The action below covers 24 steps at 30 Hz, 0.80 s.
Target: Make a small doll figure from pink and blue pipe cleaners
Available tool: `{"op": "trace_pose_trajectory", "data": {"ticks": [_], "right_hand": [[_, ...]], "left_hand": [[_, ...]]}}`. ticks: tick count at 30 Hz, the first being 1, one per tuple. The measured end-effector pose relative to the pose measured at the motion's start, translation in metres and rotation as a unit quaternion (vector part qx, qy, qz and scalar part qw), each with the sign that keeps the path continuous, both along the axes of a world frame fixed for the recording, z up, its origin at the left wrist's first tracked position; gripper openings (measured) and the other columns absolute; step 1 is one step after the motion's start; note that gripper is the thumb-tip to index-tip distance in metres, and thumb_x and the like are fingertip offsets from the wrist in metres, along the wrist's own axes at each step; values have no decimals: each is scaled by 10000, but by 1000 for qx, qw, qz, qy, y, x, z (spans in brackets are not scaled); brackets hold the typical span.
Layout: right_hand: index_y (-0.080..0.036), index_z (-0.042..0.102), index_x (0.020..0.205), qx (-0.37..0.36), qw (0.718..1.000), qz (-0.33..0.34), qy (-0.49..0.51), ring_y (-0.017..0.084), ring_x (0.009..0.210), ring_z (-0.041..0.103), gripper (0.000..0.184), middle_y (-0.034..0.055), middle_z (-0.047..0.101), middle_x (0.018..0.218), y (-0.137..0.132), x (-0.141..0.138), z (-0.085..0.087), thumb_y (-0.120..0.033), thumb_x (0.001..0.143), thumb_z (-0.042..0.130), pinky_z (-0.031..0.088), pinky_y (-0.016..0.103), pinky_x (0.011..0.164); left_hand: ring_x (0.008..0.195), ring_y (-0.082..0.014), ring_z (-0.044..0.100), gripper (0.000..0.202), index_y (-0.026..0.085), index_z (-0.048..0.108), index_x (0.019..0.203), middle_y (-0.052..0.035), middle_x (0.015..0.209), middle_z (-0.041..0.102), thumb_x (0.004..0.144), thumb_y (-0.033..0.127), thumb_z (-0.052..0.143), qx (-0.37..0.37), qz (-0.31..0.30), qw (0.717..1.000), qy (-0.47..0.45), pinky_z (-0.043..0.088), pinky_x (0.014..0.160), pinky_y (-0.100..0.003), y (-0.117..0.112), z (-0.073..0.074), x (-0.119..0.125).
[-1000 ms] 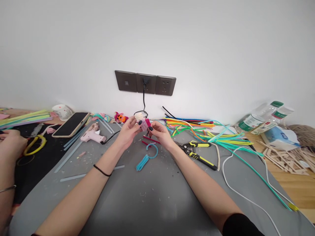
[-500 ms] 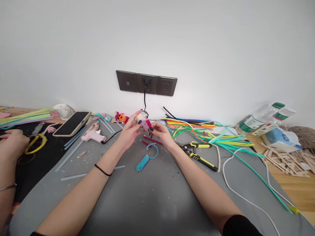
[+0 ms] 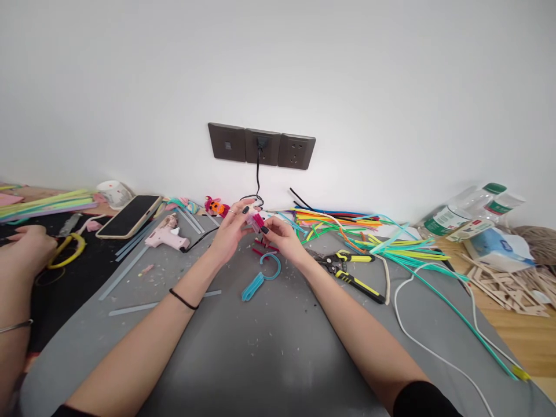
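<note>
My left hand (image 3: 229, 233) and my right hand (image 3: 281, 238) meet above the grey mat (image 3: 278, 347), both pinching one small pink and red pipe-cleaner piece (image 3: 256, 220). Dark-nailed fingertips close on it from both sides. Just below the hands lie short red pipe-cleaner bits (image 3: 260, 250) and a bent blue pipe-cleaner loop (image 3: 260, 278). A black band sits on my left wrist.
A pink glue gun (image 3: 165, 237) and a phone (image 3: 129, 216) lie to the left. Yellow-handled pliers (image 3: 351, 273), a heap of coloured pipe cleaners (image 3: 356, 229) and a white cord (image 3: 417, 341) lie right. Another person's hand (image 3: 26, 255) rests by yellow scissors (image 3: 65, 250). Bottles (image 3: 464, 211) stand far right.
My hands have stayed together on the small piece, which now sits a little lower; the cream part seen earlier is hidden. The other person's hand has shifted slightly right.
</note>
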State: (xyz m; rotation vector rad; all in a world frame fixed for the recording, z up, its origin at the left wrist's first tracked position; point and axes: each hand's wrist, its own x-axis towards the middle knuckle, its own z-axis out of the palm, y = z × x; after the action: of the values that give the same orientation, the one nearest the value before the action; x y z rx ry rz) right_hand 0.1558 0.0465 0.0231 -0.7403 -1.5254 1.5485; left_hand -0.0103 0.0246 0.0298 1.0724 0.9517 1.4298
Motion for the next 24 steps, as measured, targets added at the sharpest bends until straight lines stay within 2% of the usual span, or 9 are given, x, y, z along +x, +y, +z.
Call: {"op": "trace_pose_trajectory", "data": {"ticks": [10,18,24], "right_hand": [[-235,546,823,-3,1000,-8,-11,132,575,521,400,-48,561,661,-3,-1,-2,-574,747,744,431,267,570],[-234,545,822,26,999,-14,-17,125,590,513,291,-46,559,702,-5,-4,-3,-479,787,697,429,261,572],[-235,535,828,39,999,-18,-29,126,591,514,243,-45,561,706,-5,-5,-5,-444,809,659,428,258,573]], "left_hand": [[1013,-201,651,548,245,571,1222,-111,1309,655,800,524,780,34,4,999,32,539,801,-301,-1,-2,2],[1008,-215,666,506,239,573,1134,-93,1208,693,765,491,811,41,43,997,39,542,796,-314,0,-6,5],[1046,-229,670,494,237,581,1100,-90,1181,708,751,497,816,41,49,997,34,544,800,-314,0,-4,6]]}}
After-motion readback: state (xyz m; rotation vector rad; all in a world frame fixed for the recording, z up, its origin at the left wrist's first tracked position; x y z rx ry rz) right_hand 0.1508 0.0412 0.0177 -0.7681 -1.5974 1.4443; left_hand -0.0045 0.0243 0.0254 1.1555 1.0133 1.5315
